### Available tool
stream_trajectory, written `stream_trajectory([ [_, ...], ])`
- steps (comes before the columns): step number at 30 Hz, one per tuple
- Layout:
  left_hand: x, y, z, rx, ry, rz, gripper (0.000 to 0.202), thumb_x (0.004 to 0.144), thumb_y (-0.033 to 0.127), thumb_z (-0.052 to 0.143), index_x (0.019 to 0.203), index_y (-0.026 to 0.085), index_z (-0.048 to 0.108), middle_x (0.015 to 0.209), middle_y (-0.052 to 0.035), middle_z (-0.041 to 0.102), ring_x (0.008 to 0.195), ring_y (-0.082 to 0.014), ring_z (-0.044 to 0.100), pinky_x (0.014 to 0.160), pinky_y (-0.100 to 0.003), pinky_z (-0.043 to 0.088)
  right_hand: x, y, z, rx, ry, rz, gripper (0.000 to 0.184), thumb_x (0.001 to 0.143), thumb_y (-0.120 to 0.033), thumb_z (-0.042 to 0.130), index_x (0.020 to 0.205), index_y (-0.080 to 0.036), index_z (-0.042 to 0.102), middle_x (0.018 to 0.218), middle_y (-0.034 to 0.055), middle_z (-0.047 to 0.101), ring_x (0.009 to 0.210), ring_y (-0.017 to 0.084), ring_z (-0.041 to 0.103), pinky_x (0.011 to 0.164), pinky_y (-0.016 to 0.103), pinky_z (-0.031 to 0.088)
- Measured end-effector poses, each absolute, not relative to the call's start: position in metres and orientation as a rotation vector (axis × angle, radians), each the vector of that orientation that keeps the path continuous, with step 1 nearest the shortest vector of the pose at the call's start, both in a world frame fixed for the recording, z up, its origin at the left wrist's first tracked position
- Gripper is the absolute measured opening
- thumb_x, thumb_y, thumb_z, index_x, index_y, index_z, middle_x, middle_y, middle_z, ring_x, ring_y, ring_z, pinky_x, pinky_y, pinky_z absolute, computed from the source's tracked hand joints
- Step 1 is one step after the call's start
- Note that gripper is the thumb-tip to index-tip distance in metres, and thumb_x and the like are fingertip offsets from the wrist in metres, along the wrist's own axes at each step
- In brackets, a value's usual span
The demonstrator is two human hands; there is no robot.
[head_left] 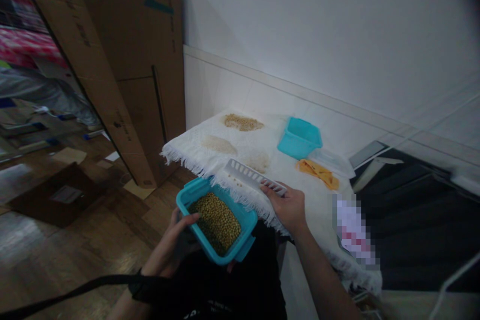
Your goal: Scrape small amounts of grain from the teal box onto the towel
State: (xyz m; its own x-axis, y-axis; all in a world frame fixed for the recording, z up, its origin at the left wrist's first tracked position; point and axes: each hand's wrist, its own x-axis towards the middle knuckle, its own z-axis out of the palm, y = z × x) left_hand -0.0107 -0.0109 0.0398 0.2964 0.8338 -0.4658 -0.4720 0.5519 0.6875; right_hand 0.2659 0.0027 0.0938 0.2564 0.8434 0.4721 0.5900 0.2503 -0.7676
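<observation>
My left hand (179, 234) grips a turquoise plastic container (245, 210) by its left side, thumb over the rim. Round yellowish-green beans (217, 220) fill its lower part. The container is held below the front edge of a table covered by a fringed white cloth (202, 127). My right hand (290, 206) is closed on the right end of a white slotted plastic strip (253, 174), which lies along that edge. A few loose beans (234, 180) sit on the cloth beside the strip. Farther back are a tan heap of beans or grains (243, 122) and two paler heaps of fine grains (219, 145).
A second turquoise container (300, 142) stands at the back right, near a clear lid (335, 162) and an orange-yellow cloth (318, 172). A tall cardboard box (138, 60) rises at left against the white wall (300, 20). Another person's legs (45, 92) show beyond it.
</observation>
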Motion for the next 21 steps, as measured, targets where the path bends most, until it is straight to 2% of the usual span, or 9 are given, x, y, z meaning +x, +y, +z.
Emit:
stream_trajectory([
  [5,-0.009,-0.011,0.044,0.437,0.964,0.912,0.078,0.079,0.038,0.083,0.146,0.038,0.043,0.148,-0.0078,0.059,0.138,-0.0405,0.058,0.105,-0.054,0.056,0.260,-0.013,0.096,-1.401,-1.491,0.308,0.020,0.085,-0.041,0.076,0.084,-0.025,0.086,0.076,0.0025,0.083,0.067,0.023,0.079,0.064,0.028,0.062],
  [10,-0.008,-0.012,0.046,0.460,0.970,0.928,0.081,0.079,0.038,0.084,0.149,0.041,0.042,0.145,-0.0068,0.062,0.137,-0.0420,0.059,0.103,-0.058,0.056,0.288,-0.011,0.098,-1.512,-1.419,0.115,0.028,0.084,-0.050,0.075,0.080,-0.024,0.085,0.076,0.0057,0.082,0.068,0.027,0.078,0.062,0.032,0.061],
  [14,-0.007,-0.011,0.043,0.450,0.977,0.922,0.082,0.076,0.039,0.086,0.146,0.040,0.043,0.142,-0.0070,0.065,0.136,-0.0424,0.060,0.099,-0.057,0.058,0.320,0.004,0.093,-1.606,-1.306,-0.039,0.036,0.083,-0.055,0.073,0.077,-0.020,0.083,0.074,0.0081,0.081,0.066,0.027,0.075,0.060,0.034,0.058],
  [21,-0.006,-0.009,0.037,0.416,0.999,0.915,0.085,0.073,0.039,0.089,0.145,0.039,0.043,0.139,-0.0077,0.068,0.138,-0.0453,0.058,0.098,-0.056,0.058,0.319,0.019,0.090,-1.652,-1.313,0.043,0.040,0.082,-0.056,0.070,0.075,-0.019,0.082,0.058,0.0037,0.073,0.050,0.021,0.063,0.050,0.029,0.047],
])
